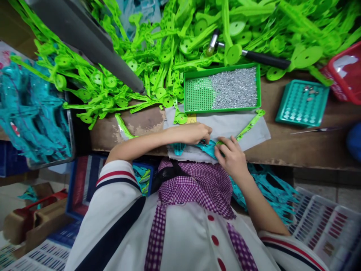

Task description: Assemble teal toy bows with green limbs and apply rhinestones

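Both of my hands meet over a grey cloth (254, 131) at the near edge of a wooden bench. My left hand (194, 133) is curled, its fingertips pinching a teal plastic piece (208, 148). Touching the same spot, my right hand (231, 156) is closed on a green plastic arm (249, 126) that runs up and right across the cloth. The two pieces overlap between my fingertips. Another green disc-ended part (180, 118) lies on the cloth just beyond my left hand.
A green tray (221, 110) of small metal pins sits behind the cloth. A teal tray (301, 103), a hammer (262, 57) and a red basket (346, 71) are to the right. Green parts (158, 56) are heaped at the back; teal parts (31, 113) fill a bin on the left. A grey pole (93, 41) slants across.
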Demonstrator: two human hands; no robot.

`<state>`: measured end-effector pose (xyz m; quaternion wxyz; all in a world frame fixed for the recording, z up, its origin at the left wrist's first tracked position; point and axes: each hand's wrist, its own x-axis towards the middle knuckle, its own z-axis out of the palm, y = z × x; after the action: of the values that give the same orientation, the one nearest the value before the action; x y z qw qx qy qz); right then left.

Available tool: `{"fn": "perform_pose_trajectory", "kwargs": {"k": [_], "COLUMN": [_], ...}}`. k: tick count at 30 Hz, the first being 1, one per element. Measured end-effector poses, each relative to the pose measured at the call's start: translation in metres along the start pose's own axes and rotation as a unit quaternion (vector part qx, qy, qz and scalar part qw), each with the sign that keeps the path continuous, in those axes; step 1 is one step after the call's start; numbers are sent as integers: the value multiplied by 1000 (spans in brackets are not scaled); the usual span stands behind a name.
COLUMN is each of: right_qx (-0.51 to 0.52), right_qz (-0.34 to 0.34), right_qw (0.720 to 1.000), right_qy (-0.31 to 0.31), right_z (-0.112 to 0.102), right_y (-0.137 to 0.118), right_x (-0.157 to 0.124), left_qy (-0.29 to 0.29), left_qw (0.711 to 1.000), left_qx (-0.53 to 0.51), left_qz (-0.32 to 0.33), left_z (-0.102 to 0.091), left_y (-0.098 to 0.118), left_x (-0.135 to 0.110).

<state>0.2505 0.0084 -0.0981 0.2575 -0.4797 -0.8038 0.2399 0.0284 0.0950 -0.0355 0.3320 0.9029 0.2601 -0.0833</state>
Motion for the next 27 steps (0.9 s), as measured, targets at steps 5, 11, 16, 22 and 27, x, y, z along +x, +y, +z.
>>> {"fn": "perform_pose_trajectory", "kwargs": {"k": [5,11,16,22,27], "right_qx": [-64,-99,-90,-114,-125], "right_qz": [-42,-73,-70,-118,-132], "right_qw": [997,992,993,986,983], "right_qy": [16,36,32,-9,-12], "right_z": [0,1,2,-1,-3], "right_y": [-1,-2,0,3,3], "right_x": [1,2,-1,-3,-2], "left_qy": [-15,-26,24,78,75], "left_qw": [999,998,998,995,997], "left_qx": [14,34,-18,-57,-14], "left_qz": [25,49,48,22,28], "left_z": [-13,-9,6,19,18], "left_y": [1,0,-13,-18,-15], "left_x": [13,14,9,1,0]}}
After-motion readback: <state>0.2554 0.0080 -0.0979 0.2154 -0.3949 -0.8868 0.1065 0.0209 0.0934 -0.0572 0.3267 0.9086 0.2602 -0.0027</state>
